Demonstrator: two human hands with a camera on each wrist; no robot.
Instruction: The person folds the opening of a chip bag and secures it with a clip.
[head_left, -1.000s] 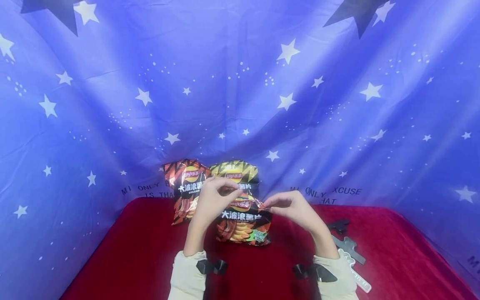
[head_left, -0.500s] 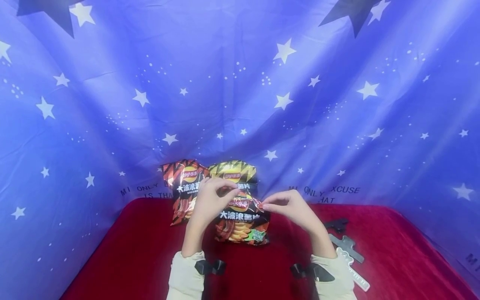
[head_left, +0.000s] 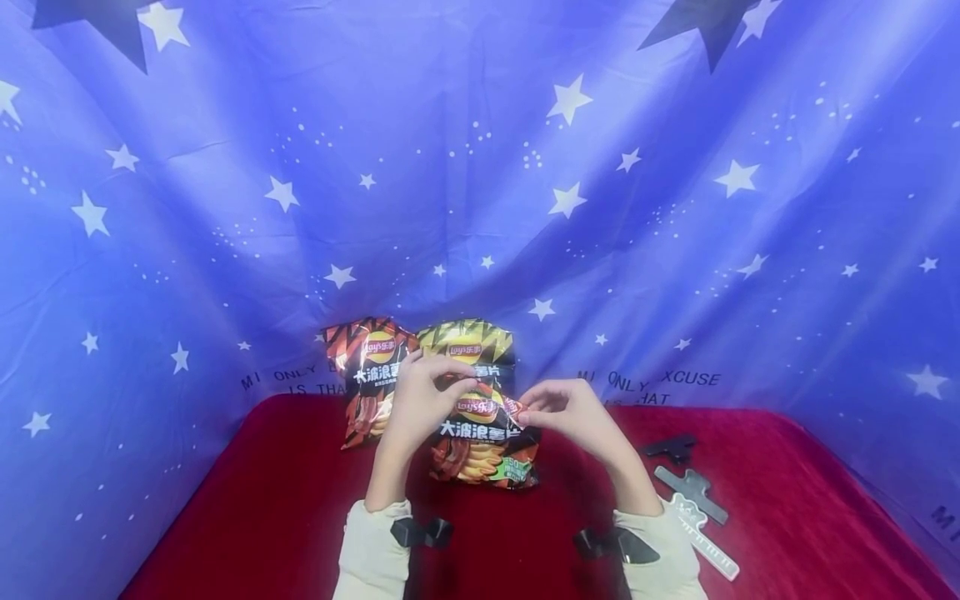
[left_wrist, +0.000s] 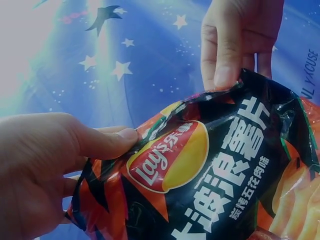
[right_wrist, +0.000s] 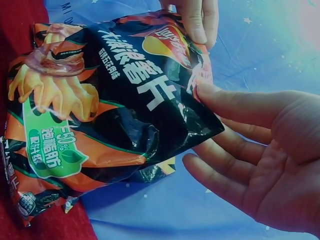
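Here I have the left hand [head_left: 420,404] and right hand [head_left: 573,412] each pinching the top edge of the front chip bag [head_left: 480,454], which is over the red cloth [head_left: 285,508], before a yellow-topped bag [head_left: 472,337].

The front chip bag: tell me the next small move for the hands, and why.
Probably draw the left hand and the right hand gently apart to flatten the top edge of the front chip bag: each hand pinches that edge at a separate spot, and the stretch between them looks crinkled.
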